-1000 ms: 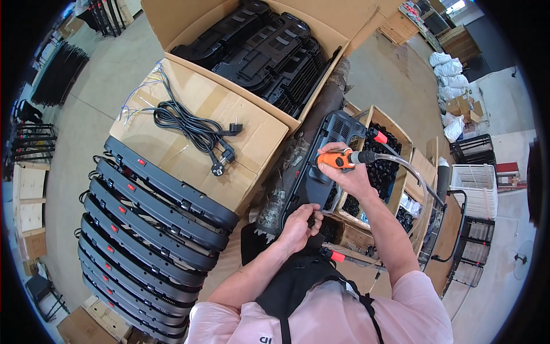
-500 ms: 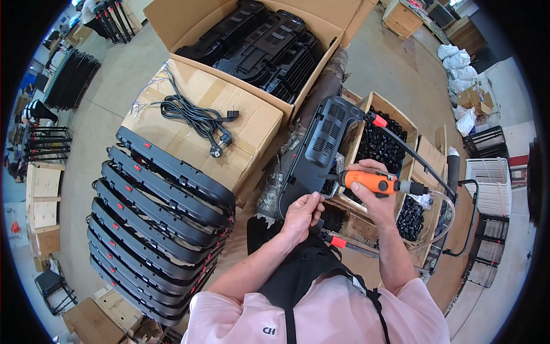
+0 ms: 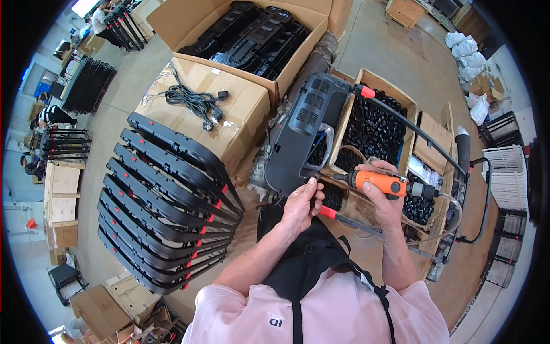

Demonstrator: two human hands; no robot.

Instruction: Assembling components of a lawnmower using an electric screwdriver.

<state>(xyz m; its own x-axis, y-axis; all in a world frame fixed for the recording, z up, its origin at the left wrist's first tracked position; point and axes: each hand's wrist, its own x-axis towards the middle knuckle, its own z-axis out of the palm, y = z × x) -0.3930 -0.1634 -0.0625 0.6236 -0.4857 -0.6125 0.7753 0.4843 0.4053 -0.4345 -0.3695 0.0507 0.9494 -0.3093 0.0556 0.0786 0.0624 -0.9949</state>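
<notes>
An orange power screwdriver [image 3: 378, 183] with a clear hose at its back end is gripped in my right hand [image 3: 385, 202]. It lies nearly level, its bit pointing left at my left fingertips. My left hand [image 3: 299, 205] has thumb and forefinger pinched close to the bit's tip, at the near end of a black plastic housing [image 3: 282, 156]. Whatever sits in that pinch is too small to make out. The housing has vent slots at its far end, and a frame of black tubes [image 3: 413, 131] with red end pieces extends from it to the right.
Wooden bins of small black parts [image 3: 375, 129] sit under the frame. At left are stacked black housings with red pieces [image 3: 166, 189]. A coiled power cable [image 3: 195, 104] lies on a cardboard box [image 3: 243, 112]; behind is an open carton [image 3: 281, 92] of black mouldings. Another person [image 3: 102, 23] stands far left.
The screwdriver has tilted closer to level, and its bit has come to my left fingertips. My left hand keeps its pinch. The whole view has shifted a little.
</notes>
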